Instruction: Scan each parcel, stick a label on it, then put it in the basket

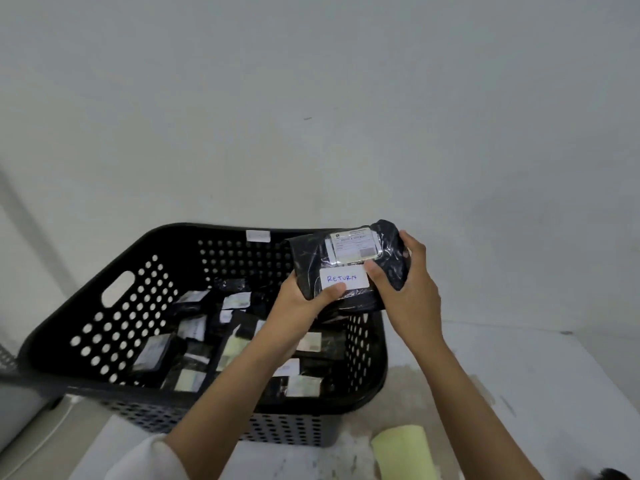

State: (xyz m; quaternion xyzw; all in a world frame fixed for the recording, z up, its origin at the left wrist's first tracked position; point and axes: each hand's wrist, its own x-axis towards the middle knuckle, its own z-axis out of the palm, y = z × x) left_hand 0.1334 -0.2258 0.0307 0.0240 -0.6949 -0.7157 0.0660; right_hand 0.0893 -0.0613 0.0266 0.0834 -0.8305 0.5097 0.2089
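Note:
I hold a black plastic-wrapped parcel (311, 258) above the right rim of the black perforated basket (114, 327). A printed shipping slip sits on its upper face, and below it a white label (343, 278) reads "RETURN". My left hand (304, 299) grips the parcel's lower left edge, thumb pressing the label's bottom edge. My right hand (405, 282) grips the parcel's right end, thumb at the label's right corner. Several black parcels with white labels lie inside the basket.
The basket stands on a white table against a pale wall. A pale yellow sheet of backing paper (405, 452) lies on the table near the front edge, right of the basket. A dark object shows at the bottom right corner.

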